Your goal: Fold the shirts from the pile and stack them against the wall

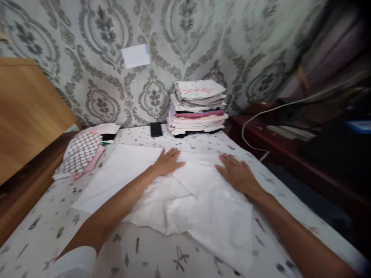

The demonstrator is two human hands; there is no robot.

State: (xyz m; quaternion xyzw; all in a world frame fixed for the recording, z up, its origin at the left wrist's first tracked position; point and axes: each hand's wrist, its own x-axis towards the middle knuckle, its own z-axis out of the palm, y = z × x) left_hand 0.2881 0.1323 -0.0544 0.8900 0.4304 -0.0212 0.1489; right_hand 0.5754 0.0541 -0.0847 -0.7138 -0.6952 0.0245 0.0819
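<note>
While your left grip [168, 162] and your right grip [238, 174] both lie flat with the fingers spread a bit, they press on the white cloth [214, 204] and pinch nothing. That cloth is spread out on the printed sheet [156, 255], right in front of you, and your fingers sit near its far edge. It looks light and soft, so it should bend any way you push it and feel like almost nothing to lift. It should not break if you drop it — but it looks quick to wrinkle, and the near part is bunched up in folds. A good place to take hold would be the two ends of the far edge; grab the bunched middle and it would likely sag and crease more. A flat palm should smooth it better than one fingertip, which may just drag it. As for words, you get very little to read. The top of the cloth pile [198, 114] by the wall [185, 46] has red marks [199, 91] — maybe letters, maybe a pattern, too blurry to tell. The white paper [135, 57] on the wall shows no words you can make out, and the black phone-like slab [156, 130] shows no brand name.
</note>
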